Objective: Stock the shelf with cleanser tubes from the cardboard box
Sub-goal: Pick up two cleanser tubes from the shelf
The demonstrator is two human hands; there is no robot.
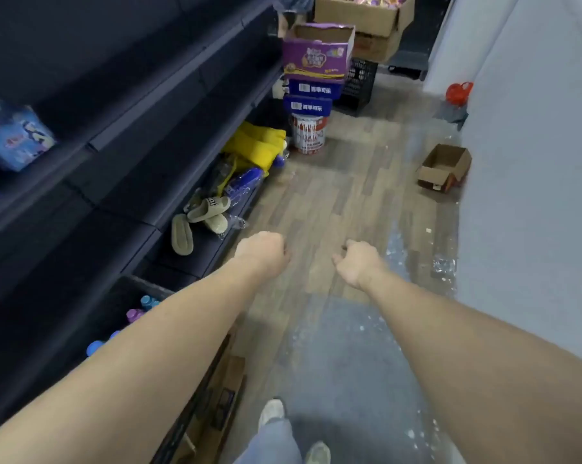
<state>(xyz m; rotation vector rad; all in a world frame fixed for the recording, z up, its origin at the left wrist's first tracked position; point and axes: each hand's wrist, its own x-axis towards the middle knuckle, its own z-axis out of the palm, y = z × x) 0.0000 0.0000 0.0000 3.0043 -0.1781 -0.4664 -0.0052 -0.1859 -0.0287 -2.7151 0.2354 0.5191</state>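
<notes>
I see both hands extended over the floor, fingers curled under and holding nothing: left hand, right hand. Two blue cartons read "百事可乐", stacked under one purple box. Dark shelf stands at left. One open cardboard box lies by the wall; I cannot tell its contents.

- Left hand and right hand out front over the floor, fingers curled under, nothing held.
- Dark shelf left of left hand; slippers just beyond it.
- Small open cardboard box on the floor beyond right hand.
</notes>
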